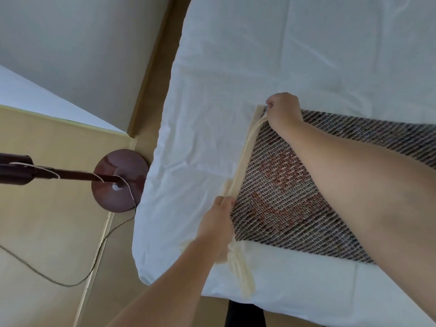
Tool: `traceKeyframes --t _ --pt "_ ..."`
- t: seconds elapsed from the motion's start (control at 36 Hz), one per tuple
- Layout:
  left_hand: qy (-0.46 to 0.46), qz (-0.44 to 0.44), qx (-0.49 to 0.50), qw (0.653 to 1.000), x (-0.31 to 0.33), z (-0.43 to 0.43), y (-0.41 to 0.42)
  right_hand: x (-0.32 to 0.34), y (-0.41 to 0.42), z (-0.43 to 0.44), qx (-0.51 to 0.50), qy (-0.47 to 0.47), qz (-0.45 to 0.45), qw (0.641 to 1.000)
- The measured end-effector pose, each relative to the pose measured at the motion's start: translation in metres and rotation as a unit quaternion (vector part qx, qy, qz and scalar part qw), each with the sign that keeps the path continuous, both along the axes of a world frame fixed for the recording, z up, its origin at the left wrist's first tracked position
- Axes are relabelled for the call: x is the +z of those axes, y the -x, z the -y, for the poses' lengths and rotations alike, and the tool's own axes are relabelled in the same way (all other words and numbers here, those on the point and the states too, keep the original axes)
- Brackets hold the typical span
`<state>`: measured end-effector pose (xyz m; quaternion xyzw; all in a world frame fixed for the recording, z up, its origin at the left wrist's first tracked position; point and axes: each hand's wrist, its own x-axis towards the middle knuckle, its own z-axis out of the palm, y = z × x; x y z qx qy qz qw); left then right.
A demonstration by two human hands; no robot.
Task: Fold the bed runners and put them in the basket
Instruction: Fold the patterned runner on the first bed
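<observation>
Short end in both hands, the length lying off to my right

Nearest me, my left hand [218,223] pinches the cream border [245,149] at the near corner of the bed runner [278,194], fingers curled over its edge. The border runs from that hand up to my right hand [283,112], which grips the far corner the same way, fist closed on cloth. So I hold one short end across its width. The left hand is the closer of the two, and my right forearm crosses above the woven face.

The runner lies flat on the white sheet [236,67], its long axis stretching from my grip out past the right side of the view. I judge the coming fold must carry this end along that axis, rightward over the weave, both corners travelling level. The border shows several cream layers under my fingers, so they could slip apart.

Further off, on the floor left of the bed, stands a lamp base [118,180]. No basket is in view
</observation>
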<state>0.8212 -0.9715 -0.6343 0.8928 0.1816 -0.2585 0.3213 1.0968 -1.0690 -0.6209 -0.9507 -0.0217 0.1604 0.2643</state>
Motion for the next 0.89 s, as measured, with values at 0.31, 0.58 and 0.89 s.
traceKeyframes --t 0.31,0.58,0.89 --pt "-0.183 0.117 -0.16 0.963 -0.009 0.051 -0.028 -0.039 0.042 0.047 0.249 0.054 0.076 0.964" --pt "-0.205 0.112 -0.2 0.952 -0.046 0.148 -0.051 -0.061 0.037 0.174 0.289 0.257 0.1 0.917" --pt "-0.219 0.14 -0.219 0.94 -0.054 0.247 -0.099 -0.058 0.018 0.364 0.16 0.302 0.065 0.937"
